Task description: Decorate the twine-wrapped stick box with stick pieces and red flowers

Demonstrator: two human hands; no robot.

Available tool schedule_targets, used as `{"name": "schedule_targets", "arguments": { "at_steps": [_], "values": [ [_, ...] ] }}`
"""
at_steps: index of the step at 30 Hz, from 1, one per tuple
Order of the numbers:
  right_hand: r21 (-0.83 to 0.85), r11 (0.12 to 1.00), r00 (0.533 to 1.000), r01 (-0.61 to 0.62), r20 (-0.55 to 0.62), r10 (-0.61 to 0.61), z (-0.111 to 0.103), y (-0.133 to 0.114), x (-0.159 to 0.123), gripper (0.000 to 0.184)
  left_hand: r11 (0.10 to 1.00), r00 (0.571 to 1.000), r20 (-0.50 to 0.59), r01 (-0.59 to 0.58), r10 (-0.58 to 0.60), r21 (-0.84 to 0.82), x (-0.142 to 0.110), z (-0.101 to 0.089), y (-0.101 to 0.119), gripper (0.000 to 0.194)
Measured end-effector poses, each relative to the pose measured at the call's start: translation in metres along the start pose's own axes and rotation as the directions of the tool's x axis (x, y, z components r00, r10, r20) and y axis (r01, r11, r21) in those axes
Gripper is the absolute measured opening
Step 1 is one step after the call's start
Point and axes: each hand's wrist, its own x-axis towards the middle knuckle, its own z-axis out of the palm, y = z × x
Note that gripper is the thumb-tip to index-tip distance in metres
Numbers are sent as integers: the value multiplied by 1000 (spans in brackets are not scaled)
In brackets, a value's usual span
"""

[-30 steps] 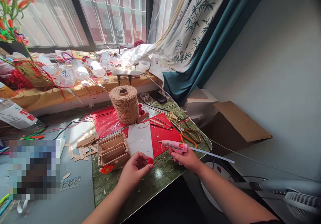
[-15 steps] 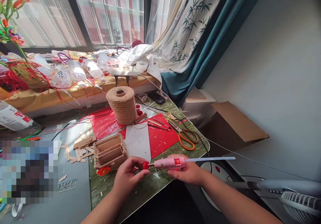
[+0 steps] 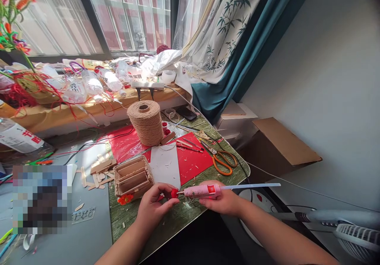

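Note:
My right hand (image 3: 222, 201) grips a pink hot glue gun (image 3: 199, 191), with a long pale glue stick (image 3: 252, 186) jutting from its rear to the right. The gun's metal nozzle points left and meets a small red piece (image 3: 174, 193), too small to name surely. My left hand (image 3: 156, 203) pinches that red piece between thumb and fingers. Just beyond the left hand stands a brown box of craft sticks and twine (image 3: 134, 176) with open compartments and an orange flower (image 3: 126, 199) on its front corner.
A twine spool (image 3: 145, 123) stands behind the box. Orange-handled scissors (image 3: 223, 163) lie on red sheets (image 3: 194, 160) at the right. Loose craft sticks (image 3: 102, 171) are scattered left of the box. A power strip (image 3: 147, 85) rests on the cluttered sill. A fan (image 3: 359, 237) stands lower right.
The view has shifted slightly, so the table items sit a little further right. Both hands keep their holds, with the nozzle still at the red piece.

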Motion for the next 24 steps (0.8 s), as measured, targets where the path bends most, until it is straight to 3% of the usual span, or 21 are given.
{"name": "schedule_targets", "arguments": {
  "at_steps": [14, 24],
  "values": [
    [64, 996, 998, -65, -2, 65, 4, -3, 1, 33, 1000, 1000, -4, -7, 7, 26, 1, -1, 5, 22],
    [21, 999, 999, -34, 29, 33, 2, -7, 4, 36, 999, 1000, -5, 5, -5, 46, 2, -1, 6, 22]
  ]
}}
